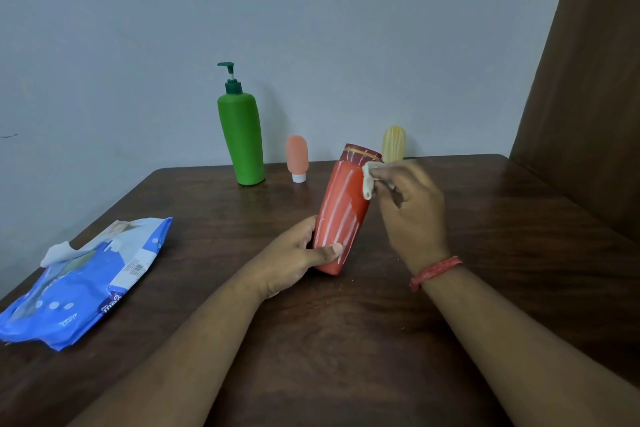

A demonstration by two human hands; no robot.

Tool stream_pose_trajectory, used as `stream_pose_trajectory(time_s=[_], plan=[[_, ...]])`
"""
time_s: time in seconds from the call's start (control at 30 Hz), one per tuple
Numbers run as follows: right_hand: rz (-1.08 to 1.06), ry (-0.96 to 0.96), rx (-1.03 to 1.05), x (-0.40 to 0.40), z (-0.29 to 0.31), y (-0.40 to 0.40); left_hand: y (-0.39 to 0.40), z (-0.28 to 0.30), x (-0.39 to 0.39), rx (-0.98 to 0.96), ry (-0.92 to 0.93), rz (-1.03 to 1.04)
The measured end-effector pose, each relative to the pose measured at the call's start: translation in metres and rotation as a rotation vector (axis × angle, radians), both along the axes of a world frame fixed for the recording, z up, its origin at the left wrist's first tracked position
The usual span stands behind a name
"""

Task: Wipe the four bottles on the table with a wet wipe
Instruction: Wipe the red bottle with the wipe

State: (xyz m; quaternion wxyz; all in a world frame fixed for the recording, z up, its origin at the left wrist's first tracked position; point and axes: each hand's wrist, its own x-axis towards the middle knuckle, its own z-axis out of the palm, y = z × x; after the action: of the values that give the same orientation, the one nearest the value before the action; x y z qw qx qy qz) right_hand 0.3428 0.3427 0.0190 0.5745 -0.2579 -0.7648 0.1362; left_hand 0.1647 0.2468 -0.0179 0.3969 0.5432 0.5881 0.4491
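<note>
Over table (485, 218) | our left hand (294, 258) grips red bottle (341, 215) | our right hand (412, 208) pinches wet wipe (369, 180) against it

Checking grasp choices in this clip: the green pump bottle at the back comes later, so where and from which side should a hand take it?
Hold the green pump bottle round its mid body, coming from the front. It stands upright near the wall, the thin pump head gives a poor grip, and the small orange bottle stands close on its right.
</note>
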Motion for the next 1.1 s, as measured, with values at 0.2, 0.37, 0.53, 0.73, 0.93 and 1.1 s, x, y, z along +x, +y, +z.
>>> stream_pose_trajectory(time_s=[0.2, 0.37, 0.53, 0.73, 0.93, 1.1], plan=[[-0.082, 0.085, 0.037, 0.006, 0.01, 0.005, -0.001, 0.002, 0.001, -0.012, 0.089, -0.013], [-0.03, -0.074, 0.179, 0.003, 0.007, -0.003, -0.002, 0.006, 0.004, -0.009, 0.138, -0.008], [-0.137, 0.044, 0.129, 0.012, 0.015, 0.006, -0.003, 0.008, 0.009, -0.013, 0.196, -0.022], [-0.084, -0.086, 0.254, 0.008, 0.013, 0.006, -0.004, 0.009, 0.009, 0.003, 0.206, -0.003], [-0.075, -0.119, 0.224, 0.008, 0.011, 0.007, -0.005, 0.009, 0.009, -0.004, 0.213, 0.001], [-0.174, -0.049, 0.261, 0.016, 0.02, 0.013, -0.005, 0.008, 0.013, 0.007, 0.282, -0.004]])
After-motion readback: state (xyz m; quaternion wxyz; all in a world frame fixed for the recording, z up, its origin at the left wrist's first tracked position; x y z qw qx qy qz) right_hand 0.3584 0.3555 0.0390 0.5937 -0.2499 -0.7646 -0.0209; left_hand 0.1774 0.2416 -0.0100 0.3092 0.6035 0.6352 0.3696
